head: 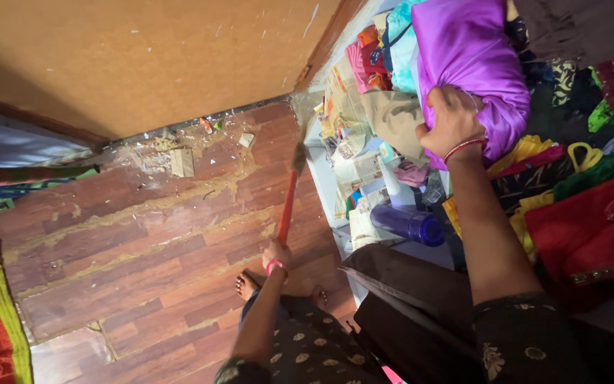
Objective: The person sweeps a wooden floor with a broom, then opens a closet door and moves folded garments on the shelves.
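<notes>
- Purple cloth bundle: satin-like fabric, glossy, smooth, creased where gripped.
- Broom handle: red, smooth, plastic-looking; bristle end too blurred to tell.
- Floor: wood-look planks, reddish brown, dull sheen, worn and dusty along the seams.
- Wall: matt tan, rough, flecked with white chips.
- Bottle: purple plastic, glossy.
- Papers: printed newsprint, matt, crumpled.
- Red cloth: woven, soft sheen, gold trim.
- Bangle: red, shiny.
</notes>
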